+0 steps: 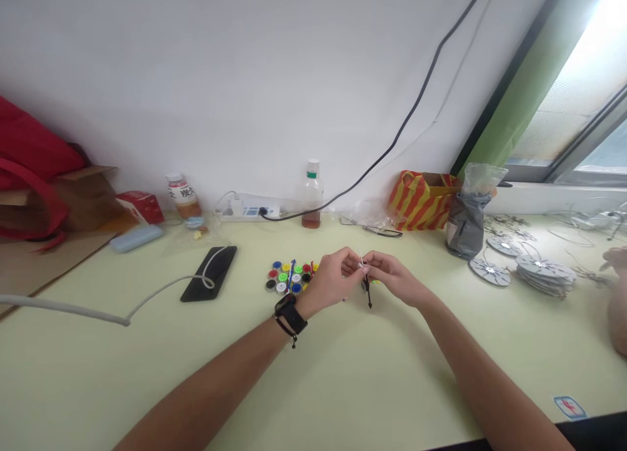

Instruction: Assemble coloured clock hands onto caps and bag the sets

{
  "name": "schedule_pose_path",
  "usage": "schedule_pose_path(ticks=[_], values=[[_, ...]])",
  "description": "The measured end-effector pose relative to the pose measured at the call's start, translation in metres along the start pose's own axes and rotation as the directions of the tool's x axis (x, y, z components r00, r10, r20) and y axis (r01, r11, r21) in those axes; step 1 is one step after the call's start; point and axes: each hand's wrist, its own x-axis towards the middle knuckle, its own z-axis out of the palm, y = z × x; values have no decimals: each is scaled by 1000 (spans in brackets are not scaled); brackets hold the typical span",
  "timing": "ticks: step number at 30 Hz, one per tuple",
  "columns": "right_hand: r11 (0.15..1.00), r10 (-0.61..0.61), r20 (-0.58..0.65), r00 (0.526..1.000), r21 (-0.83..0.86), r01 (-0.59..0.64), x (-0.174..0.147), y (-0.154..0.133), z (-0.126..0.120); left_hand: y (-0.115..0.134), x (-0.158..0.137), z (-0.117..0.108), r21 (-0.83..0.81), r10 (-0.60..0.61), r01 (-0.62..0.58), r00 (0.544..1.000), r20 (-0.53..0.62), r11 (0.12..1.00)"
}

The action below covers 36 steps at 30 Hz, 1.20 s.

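My left hand [336,278], with a black watch [291,312] on its wrist, is closed in a pinch at a thin white strand [361,259]. Close against it, my right hand [389,274] is also pinched, fingertips almost touching the left ones. A slim black arrow-tipped piece [369,298] points down below the fingertips and seems held by the right ones; its upper end is hidden. Behind my left hand lie rows of small round coloured discs [281,286], with a blue arrow-tipped piece [290,276] and a red one [312,268] on them.
A black phone [209,274] with a pale cable lies left. Along the wall stand bottles [312,199], a power strip [252,210] and a striped bag [422,199]. Stacked grey discs [545,271] and another person's hand [616,261] are at right.
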Motion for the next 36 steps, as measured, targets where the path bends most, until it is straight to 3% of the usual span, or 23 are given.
schedule_pose_path(ticks=[8,15,20,26,29,33,36], values=[[999,46,-36,998,24,-45,1,3,10,-4,5,-14,-80,20,-12,995,93,997],[961,162,16,987,223,-161,1,7,21,-7,6,-18,-2,38,-38,993,110,999],[985,133,-9,991,109,-131,2,7,20,-2,6,-26,41,35,-44,981,189,998],[988,156,50,987,12,-157,-1,4,19,6,3,-24,50,31,-42,976,217,998],[991,133,63,989,-5,-133,-2,4,20,4,4,-24,-16,-15,19,975,220,1000],[999,40,-107,993,-13,-42,1,6,12,-5,10,-26,-145,-182,207,968,172,968],[999,-27,-275,961,-50,13,4,9,-6,-9,10,-25,-124,-190,206,973,129,971]])
